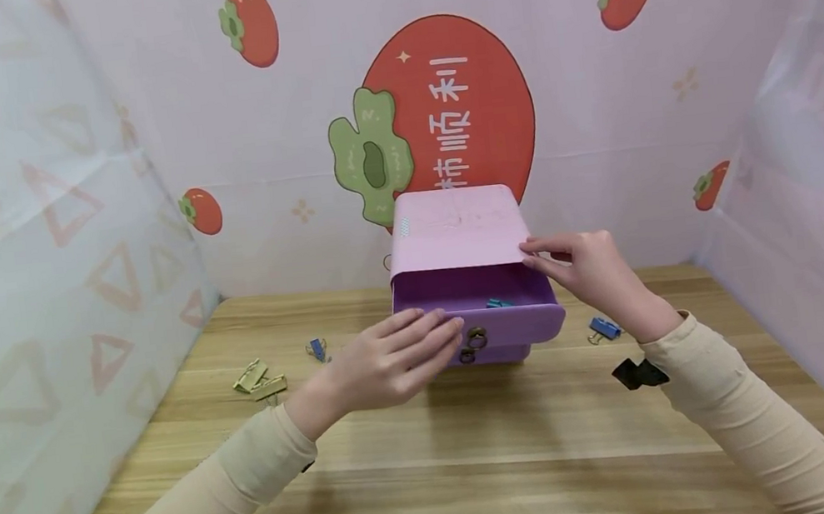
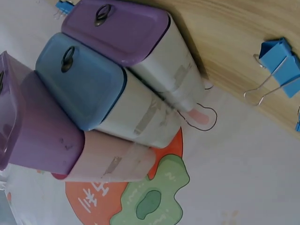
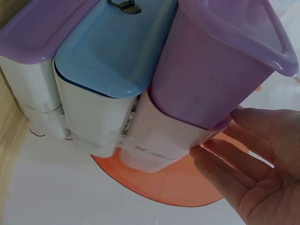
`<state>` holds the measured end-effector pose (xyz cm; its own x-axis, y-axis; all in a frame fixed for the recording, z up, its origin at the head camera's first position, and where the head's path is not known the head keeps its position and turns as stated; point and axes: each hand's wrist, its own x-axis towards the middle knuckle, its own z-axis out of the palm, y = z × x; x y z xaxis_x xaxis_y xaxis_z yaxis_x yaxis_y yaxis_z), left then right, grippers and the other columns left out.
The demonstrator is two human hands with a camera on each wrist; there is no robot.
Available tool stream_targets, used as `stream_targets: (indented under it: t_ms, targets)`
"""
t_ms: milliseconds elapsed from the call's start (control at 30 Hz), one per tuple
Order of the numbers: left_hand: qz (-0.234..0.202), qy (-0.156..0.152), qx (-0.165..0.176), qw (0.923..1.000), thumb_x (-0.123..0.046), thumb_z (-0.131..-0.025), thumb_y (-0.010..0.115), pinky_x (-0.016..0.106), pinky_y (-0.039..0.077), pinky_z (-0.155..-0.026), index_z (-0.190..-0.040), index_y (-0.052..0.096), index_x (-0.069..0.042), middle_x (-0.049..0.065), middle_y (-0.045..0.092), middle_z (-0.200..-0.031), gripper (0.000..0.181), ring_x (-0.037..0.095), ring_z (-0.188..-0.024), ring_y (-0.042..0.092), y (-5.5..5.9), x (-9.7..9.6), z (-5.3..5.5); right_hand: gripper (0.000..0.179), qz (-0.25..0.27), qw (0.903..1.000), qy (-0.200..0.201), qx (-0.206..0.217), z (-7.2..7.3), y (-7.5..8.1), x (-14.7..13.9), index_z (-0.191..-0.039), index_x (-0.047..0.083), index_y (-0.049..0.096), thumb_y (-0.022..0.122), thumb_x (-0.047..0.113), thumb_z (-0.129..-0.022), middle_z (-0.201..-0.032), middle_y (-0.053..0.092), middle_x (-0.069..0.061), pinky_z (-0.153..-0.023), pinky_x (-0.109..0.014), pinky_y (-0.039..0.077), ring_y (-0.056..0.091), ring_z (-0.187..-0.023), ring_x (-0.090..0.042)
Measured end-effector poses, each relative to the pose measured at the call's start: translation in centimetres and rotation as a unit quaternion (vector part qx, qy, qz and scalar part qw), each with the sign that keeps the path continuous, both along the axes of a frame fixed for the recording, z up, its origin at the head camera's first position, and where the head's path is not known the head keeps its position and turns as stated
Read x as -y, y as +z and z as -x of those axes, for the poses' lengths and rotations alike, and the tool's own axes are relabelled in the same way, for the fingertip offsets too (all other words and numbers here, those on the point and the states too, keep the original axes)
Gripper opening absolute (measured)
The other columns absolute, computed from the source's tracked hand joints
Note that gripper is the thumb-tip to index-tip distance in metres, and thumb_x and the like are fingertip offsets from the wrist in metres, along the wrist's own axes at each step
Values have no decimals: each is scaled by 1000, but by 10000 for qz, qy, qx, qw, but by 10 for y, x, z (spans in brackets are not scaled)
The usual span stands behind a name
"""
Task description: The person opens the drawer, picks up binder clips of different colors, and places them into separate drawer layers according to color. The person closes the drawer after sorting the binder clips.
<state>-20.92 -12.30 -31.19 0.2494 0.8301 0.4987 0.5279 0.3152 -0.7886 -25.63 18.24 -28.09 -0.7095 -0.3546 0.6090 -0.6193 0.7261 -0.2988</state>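
Note:
A small stacked drawer unit stands at the back of the table, its pink top casing (image 1: 458, 231) holding a purple drawer (image 1: 520, 325) that is pulled well out. Teal binder clips (image 1: 497, 303) lie inside that drawer. My right hand (image 1: 586, 260) holds the casing's front right corner, thumb at the front rim and fingers on top. Straight-fingered, my left hand (image 1: 393, 359) is right at the drawer's front, left of its ring pull (image 1: 477, 337). Below, the blue drawer (image 2: 89, 89) and the lower purple drawer (image 2: 122, 33) are pushed in. The left wrist view does not show my left hand.
Yellow binder clips (image 1: 251, 376) and a blue binder clip (image 1: 318, 349) lie on the table left of the unit. Another blue clip (image 1: 604, 329) lies to its right. Behind stands a fabric backdrop (image 1: 594, 121) with persimmon prints, and sheets hang along both sides.

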Motion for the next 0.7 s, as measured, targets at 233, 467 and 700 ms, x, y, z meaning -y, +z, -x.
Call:
stream_targets:
  t_ms: [233, 467, 700]
  targets:
    - [408, -58, -794, 9960, -8, -96, 44, 27, 54, -83, -100, 69, -14, 1, 69, -106, 26, 16, -94, 64, -1, -13, -11, 22, -18, 10000, 6, -19, 0, 0, -1, -104, 8, 74, 70, 20, -86, -101, 72, -12, -75, -44, 57, 71, -89, -29]
    - [322, 240, -1057, 9936, -9, -96, 45, 22, 50, -76, -95, 68, -16, -3, 65, -96, 24, 12, -87, 60, 6, -27, -19, 21, 15, 10000, 23, -43, 1, -1, 0, -103, 8, 75, 71, 19, -86, -101, 73, -12, -73, -44, 58, 71, -88, -29]
    - [-8, 390, -892, 9953, -8, -95, 45, 24, 50, -75, -89, 70, -16, -2, 65, -93, 27, 13, -85, 59, -6, -33, -12, 21, 41, 10000, 11, -34, 1, 0, -1, -103, 8, 75, 71, 18, -85, -100, 73, -12, -74, -43, 58, 71, -88, -29]
